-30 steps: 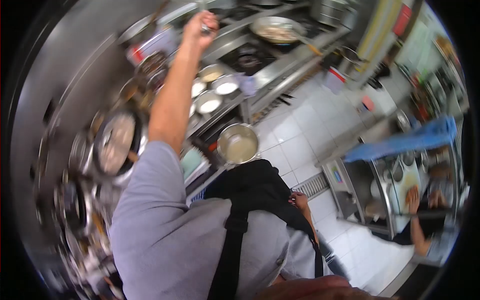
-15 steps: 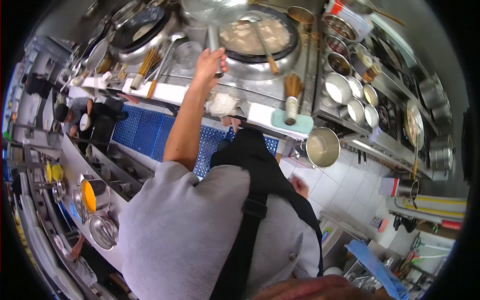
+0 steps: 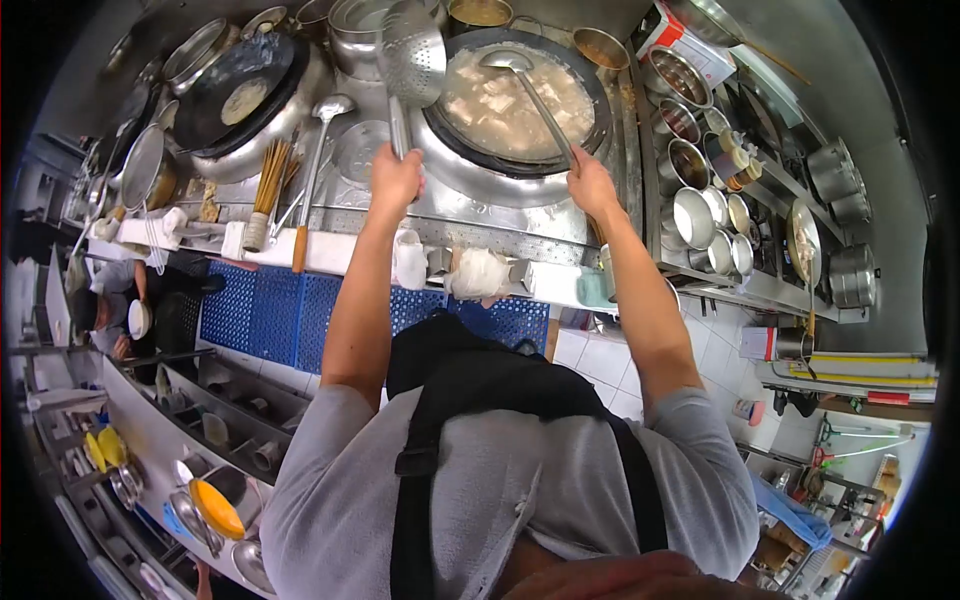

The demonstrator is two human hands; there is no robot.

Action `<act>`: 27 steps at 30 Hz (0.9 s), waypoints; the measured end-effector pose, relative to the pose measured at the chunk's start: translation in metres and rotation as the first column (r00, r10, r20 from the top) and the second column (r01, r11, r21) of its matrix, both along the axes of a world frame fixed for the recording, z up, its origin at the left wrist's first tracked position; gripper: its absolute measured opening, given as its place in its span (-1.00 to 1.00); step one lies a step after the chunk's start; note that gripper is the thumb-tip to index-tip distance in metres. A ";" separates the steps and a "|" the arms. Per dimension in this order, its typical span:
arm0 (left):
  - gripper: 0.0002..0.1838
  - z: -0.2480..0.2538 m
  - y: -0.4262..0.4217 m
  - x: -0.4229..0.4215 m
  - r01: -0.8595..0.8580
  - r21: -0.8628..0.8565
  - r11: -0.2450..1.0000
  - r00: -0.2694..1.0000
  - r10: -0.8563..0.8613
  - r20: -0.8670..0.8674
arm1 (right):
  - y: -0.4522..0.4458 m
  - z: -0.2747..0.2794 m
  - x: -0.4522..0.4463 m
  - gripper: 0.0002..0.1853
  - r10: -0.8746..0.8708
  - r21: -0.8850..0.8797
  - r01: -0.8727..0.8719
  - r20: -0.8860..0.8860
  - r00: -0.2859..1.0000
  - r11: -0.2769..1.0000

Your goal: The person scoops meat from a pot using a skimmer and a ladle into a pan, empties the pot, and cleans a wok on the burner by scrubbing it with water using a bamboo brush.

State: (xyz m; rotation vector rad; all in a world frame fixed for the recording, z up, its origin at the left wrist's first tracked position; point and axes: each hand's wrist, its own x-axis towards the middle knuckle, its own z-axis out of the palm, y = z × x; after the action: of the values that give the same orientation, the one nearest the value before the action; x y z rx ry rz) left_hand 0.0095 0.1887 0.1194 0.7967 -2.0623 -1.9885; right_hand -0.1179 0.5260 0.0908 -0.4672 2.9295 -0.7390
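Observation:
My left hand (image 3: 397, 178) is closed around the handle of a perforated skimmer (image 3: 414, 62). The skimmer's holed head points away from me, up beside the left rim of a large wok (image 3: 445, 135). In the wok are pale chunks in cloudy broth (image 3: 490, 110). My right hand (image 3: 592, 185) grips the handle end of a ladle (image 3: 535, 90) at the wok's near right edge. Its round bowl lies over the broth toward the far side of the wok.
Left of me are a second black wok (image 3: 215, 110), a bamboo brush (image 3: 265, 190) and another ladle (image 3: 322, 150). Metal pots (image 3: 690, 215) crowd the right shelf. A crumpled white cloth (image 3: 478, 270) lies on the front ledge. A person (image 3: 120, 300) is at far left.
My right hand has come up from beside my body and taken hold of the ladle. My left hand still holds the skimmer, now nearer the wok's left side. The view has shifted.

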 end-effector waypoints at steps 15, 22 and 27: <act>-0.83 -0.048 0.099 -0.064 0.018 0.063 0.998 0.981 -0.030 0.192 | -0.010 0.017 0.131 -0.31 -0.119 -0.646 0.479 0.519 0.847 0.594; -0.91 0.008 0.111 -0.093 0.003 0.443 0.897 0.935 -0.159 0.317 | 0.013 0.028 0.108 -0.28 0.095 -0.701 0.445 0.586 0.804 0.557; -0.89 0.010 0.088 -0.110 -0.024 0.694 0.719 0.924 -0.249 0.289 | 0.011 -0.016 0.093 -0.28 -0.012 -0.571 0.148 0.234 0.972 0.807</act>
State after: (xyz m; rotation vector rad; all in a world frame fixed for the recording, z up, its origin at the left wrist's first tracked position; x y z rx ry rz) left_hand -0.1005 0.2767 0.1291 1.2709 -1.4864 -2.9340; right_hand -0.0247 0.5366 0.0752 -0.2677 2.4747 -1.6105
